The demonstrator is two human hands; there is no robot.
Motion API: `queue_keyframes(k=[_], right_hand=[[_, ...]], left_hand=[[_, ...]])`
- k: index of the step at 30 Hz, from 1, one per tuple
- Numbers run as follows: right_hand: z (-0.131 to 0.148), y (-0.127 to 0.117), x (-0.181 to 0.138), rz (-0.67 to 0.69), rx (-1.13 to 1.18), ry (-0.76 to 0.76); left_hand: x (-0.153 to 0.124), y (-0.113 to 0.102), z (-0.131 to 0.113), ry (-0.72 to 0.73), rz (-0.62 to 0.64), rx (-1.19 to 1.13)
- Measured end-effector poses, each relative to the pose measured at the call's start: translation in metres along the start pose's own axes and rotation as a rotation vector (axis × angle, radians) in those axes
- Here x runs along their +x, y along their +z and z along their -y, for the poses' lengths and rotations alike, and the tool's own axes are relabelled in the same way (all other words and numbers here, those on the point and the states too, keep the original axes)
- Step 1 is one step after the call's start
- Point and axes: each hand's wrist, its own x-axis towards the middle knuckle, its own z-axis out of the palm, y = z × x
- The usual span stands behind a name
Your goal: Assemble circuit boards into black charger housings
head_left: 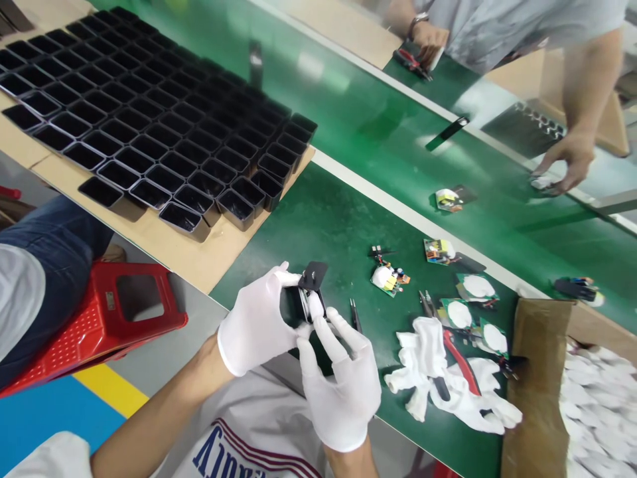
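My left hand [263, 318], in a white glove, grips a small black plastic case [300, 304] just above the bench's near edge. At the top of this case sits a black end plate [313, 275] with metal pins. My right hand [343, 372], also gloved, closes on the case from the right, its index fingertip at the opening. What lies inside the case is hidden by my fingers. Tweezers [355, 315] lie just right of the case. A circuit board [388, 279] with white filler and a yellow part rests farther off.
Many open black cases [164, 133] stand in rows on cardboard at left. At right are more boards [458, 313], red-handled pliers [462, 362], white gloves [423, 352] and a cardboard box [537, 372]. Across the green belt, a co-worker's hand [567, 162] touches a small part. A red stool [134, 305] stands at left.
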Motion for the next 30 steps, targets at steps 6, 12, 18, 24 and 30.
queue_keyframes(k=[6,12,18,24,30], right_hand=[[-0.001,0.007,-0.003,-0.001,0.054,0.052],[-0.005,0.006,0.002,0.105,0.202,0.060],[-0.001,0.005,0.016,0.184,0.280,0.128],[0.003,0.004,0.030,0.144,0.327,0.274],[-0.011,-0.006,0.038,0.081,0.494,0.436]], left_hand=[[0.000,0.001,-0.008,-0.016,-0.020,-0.016],[-0.001,-0.002,-0.007,-0.004,0.006,-0.044],[-0.001,0.000,-0.002,0.046,0.020,-0.064],[-0.006,0.012,0.010,0.017,-0.031,0.008],[-0.012,0.009,0.008,0.326,-0.135,-0.039]])
